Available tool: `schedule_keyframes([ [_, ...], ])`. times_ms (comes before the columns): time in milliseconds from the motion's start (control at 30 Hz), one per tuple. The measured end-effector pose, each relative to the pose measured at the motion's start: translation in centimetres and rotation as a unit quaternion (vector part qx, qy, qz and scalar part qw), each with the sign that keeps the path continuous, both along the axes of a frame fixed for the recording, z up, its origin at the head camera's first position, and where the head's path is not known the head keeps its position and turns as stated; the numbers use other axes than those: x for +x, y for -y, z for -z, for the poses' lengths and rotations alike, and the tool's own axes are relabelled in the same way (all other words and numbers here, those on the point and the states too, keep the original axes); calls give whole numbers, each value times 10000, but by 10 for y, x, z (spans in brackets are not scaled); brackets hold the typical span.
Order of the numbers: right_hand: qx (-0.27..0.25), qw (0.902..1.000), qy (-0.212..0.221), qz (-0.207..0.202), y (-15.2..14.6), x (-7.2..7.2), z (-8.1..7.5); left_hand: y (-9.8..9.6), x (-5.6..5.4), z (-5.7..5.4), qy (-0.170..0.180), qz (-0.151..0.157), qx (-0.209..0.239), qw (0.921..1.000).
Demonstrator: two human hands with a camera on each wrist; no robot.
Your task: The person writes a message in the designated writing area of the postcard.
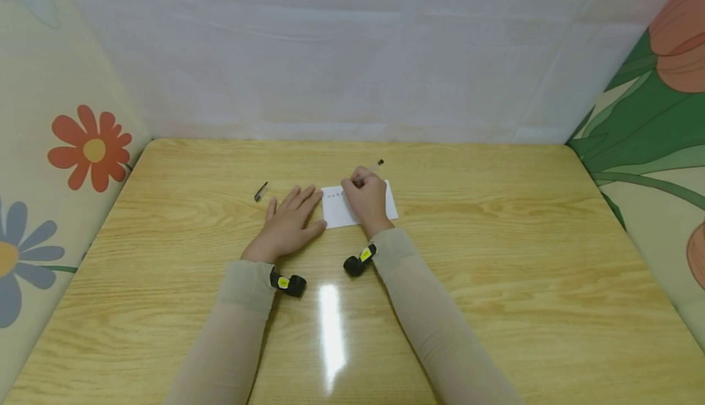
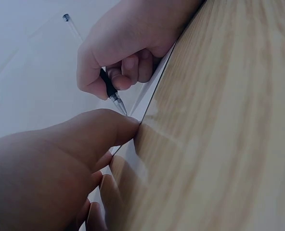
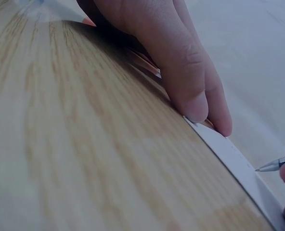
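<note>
A small white sheet of paper [image 1: 337,212] lies on the wooden table, with a short row of dark handwritten marks near its upper left. My right hand [image 1: 368,200] rests over the sheet's right part and grips a pen [image 2: 110,85] with a clear barrel, black grip and silver tip. In the right wrist view the pen's tip [image 3: 265,168] is right at the paper. My left hand [image 1: 289,224] lies flat with fingers spread, its thumb and fingertips at the paper's left edge. A pen cap [image 1: 261,191] lies beyond the left hand.
The wooden table [image 1: 496,258] reaches to a white cloth backdrop [image 1: 352,56] behind. Flower-patterned panels [image 1: 33,117] stand at both sides. A bright light reflection [image 1: 332,331] shows on the tabletop between the forearms. Each wrist wears a small black camera [image 1: 294,285].
</note>
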State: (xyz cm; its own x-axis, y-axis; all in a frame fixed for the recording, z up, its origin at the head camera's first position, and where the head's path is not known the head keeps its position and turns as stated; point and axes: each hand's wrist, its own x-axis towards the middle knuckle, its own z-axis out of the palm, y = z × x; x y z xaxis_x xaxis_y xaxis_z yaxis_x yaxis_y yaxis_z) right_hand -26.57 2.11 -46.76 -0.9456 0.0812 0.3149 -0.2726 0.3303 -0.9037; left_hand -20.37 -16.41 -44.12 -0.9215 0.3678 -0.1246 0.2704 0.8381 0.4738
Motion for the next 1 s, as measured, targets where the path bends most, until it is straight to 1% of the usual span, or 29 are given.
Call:
schedule_keyframes([
  [400, 8, 10000, -82, 35, 1, 0, 0, 0, -1, 1, -15, -14, -20, 10000],
  [733, 136, 9999, -48, 62, 0, 0, -1, 1, -1, 4, 15, -29, -41, 10000],
  [1000, 147, 9999, -51, 3, 0, 0, 0, 1, -1, 4, 21, -21, -1, 10000],
])
